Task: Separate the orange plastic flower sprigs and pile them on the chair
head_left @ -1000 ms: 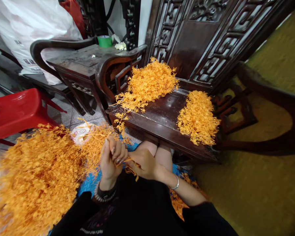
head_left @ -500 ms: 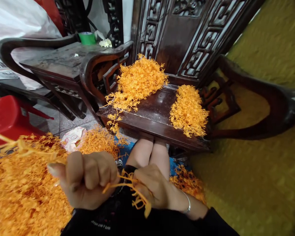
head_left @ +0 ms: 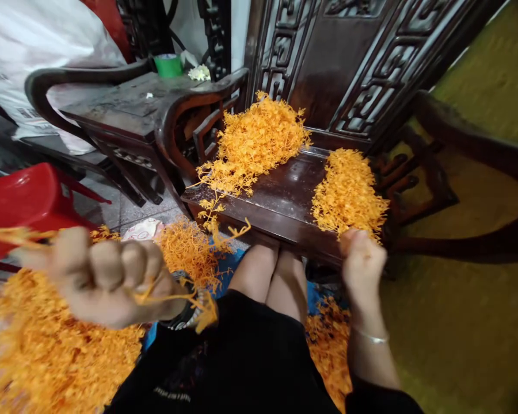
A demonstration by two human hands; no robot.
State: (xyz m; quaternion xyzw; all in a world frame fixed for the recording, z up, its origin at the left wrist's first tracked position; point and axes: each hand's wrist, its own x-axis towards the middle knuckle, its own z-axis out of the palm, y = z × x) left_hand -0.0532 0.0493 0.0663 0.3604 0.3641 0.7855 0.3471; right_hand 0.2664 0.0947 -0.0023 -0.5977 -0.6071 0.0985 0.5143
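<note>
My left hand (head_left: 116,279) is a fist, smeared a little by motion, closed around an orange sprig (head_left: 206,313) that looks like dyed or plastic flower stems. Its ends stick out on both sides of the fist. At the front edge of the dark wooden chair seat (head_left: 285,198), my right hand (head_left: 365,264) is closed against the smaller orange bunch (head_left: 347,187). Its fingertips are turned away, so what they pinch is hidden. A larger orange pile (head_left: 263,141) lies on the seat's left part, with loose strands hanging over the edge.
A big orange heap (head_left: 69,345) fills the lower left. More sprigs lie on the floor (head_left: 190,253) and beside my legs (head_left: 330,351). Left stand a red plastic stool (head_left: 21,195) and a dark side table (head_left: 112,106) with green tape (head_left: 168,65). The carved armrest (head_left: 496,247) curves at right.
My hands have parted: the right went from beside the left hand out to the bunch at the seat's right. My left hand moved left and slightly up, still gripping a sprig.
</note>
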